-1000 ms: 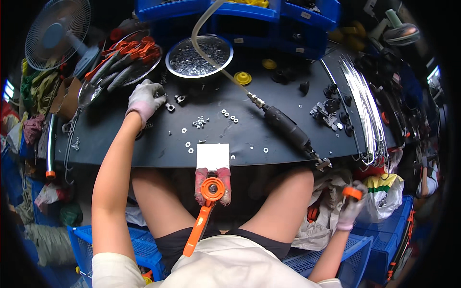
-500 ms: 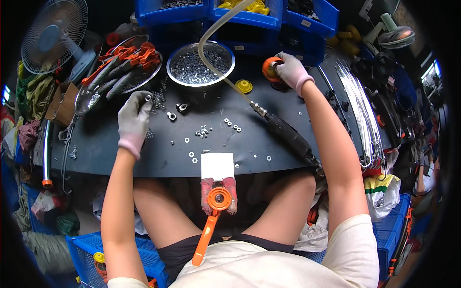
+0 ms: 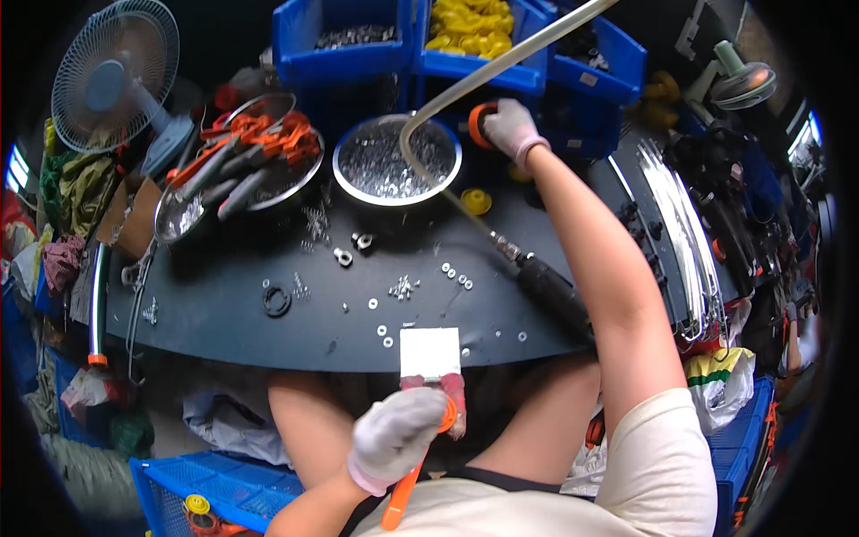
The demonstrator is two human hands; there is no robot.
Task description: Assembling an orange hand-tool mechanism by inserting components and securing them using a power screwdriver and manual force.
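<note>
My left hand [image 3: 398, 438], in a grey-white glove, is over an orange lever handle [image 3: 403, 490] at the table's front edge. Its fingers are closed and bunched at the handle's ring end; what they pinch is hidden and slightly blurred. That ring end rests at a fixture with a white block [image 3: 429, 352] and worn red pads [image 3: 454, 394]. Out at the back, my right hand [image 3: 512, 130], also gloved, is closed round an orange round part [image 3: 481, 125] with a dark inside. A yellow cap [image 3: 476, 201] lies near it.
A steel bowl of small metal parts [image 3: 344, 188] stands at the back, with blue bins [image 3: 483, 70] behind. A hose leads to a black power driver [image 3: 550, 288]. Orange-headed handles [image 3: 268, 139] lie back left. Washers [image 3: 456, 276], screws [image 3: 403, 287] and a black ring [image 3: 276, 302] dot the table.
My left hand has come from the loose nuts at the left down to the orange handle. My right hand has shifted slightly left and back with the orange part. The whole view has tilted somewhat.
</note>
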